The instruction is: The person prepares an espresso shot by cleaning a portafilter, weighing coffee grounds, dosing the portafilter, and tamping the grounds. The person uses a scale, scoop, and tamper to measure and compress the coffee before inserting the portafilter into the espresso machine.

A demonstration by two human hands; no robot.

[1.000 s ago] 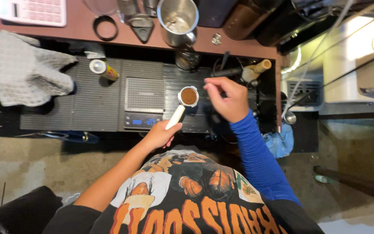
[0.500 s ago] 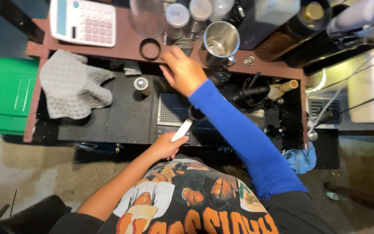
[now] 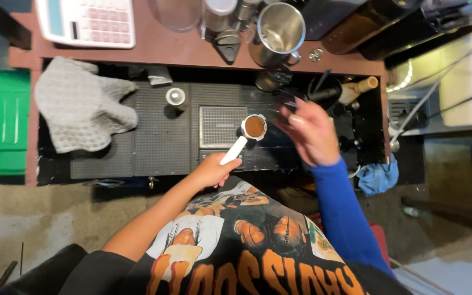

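My left hand (image 3: 212, 170) grips the white handle of a portafilter (image 3: 236, 147). Its round basket (image 3: 254, 127) is full of brown ground coffee and rests at the right edge of a small scale (image 3: 222, 125) on the black mat. My right hand (image 3: 313, 135), in a blue sleeve, hovers blurred just right of the basket. It pinches a dark ring (image 3: 283, 105) at its fingertips, and the ring's detail is lost in the blur.
A grey cloth (image 3: 80, 109) lies at the mat's left and a small round cap (image 3: 175, 96) near its middle. On the brown shelf (image 3: 165, 54) stand a calculator (image 3: 88, 22) and a steel pitcher (image 3: 278, 33). Green bin (image 3: 1, 120) at left, blue rag (image 3: 379, 177) at right.
My right hand went from the basket up to the shelf, took the dark ring there, and has come back down beside the basket. The left hand kept hold of the handle.
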